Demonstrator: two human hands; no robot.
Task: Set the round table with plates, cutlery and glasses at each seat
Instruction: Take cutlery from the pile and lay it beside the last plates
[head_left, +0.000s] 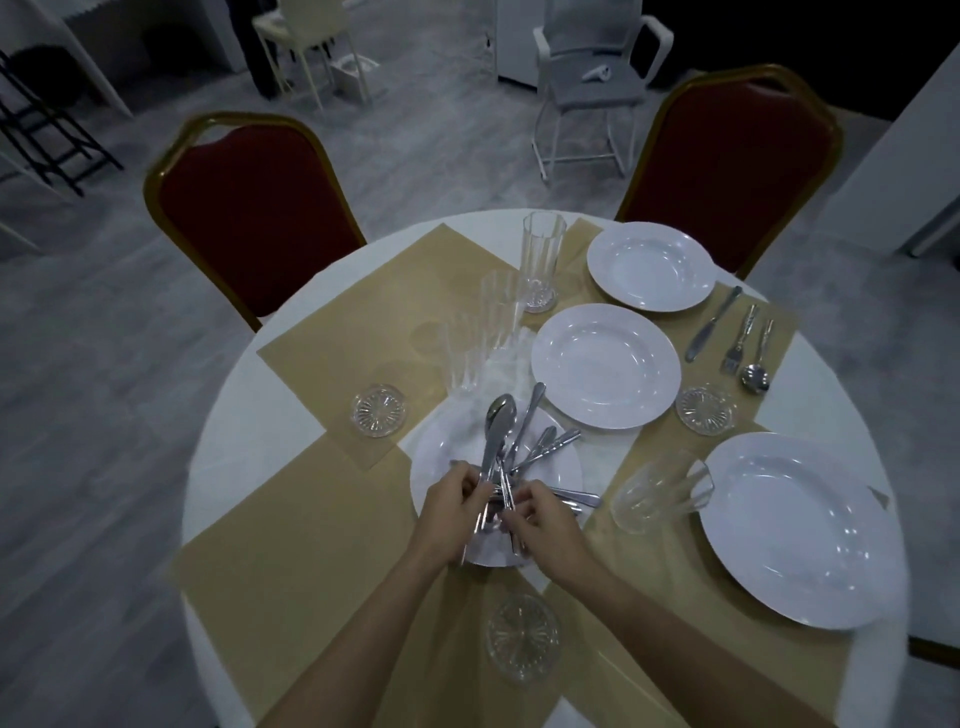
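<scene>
A bundle of silver cutlery (506, 441) fans out over a white plate (441, 452) near the table's middle. My left hand (452, 501) grips the handles, and my right hand (540, 519) pinches pieces of the same bundle. Three more white plates lie at the far right (652, 266), the centre (605, 366) and the near right (800, 527). A knife, fork and spoon (737, 338) lie on a beige mat beside the far plate. Three tall glasses (543, 267) stand in a row; a fourth glass (660, 491) lies on its side.
The round table (223, 431) has a white cloth and beige mats. Glass coasters sit at the left (379, 410), the right (705, 408) and the near edge (522, 636). Two red chairs (249, 208) stand at the far side, with white chairs behind.
</scene>
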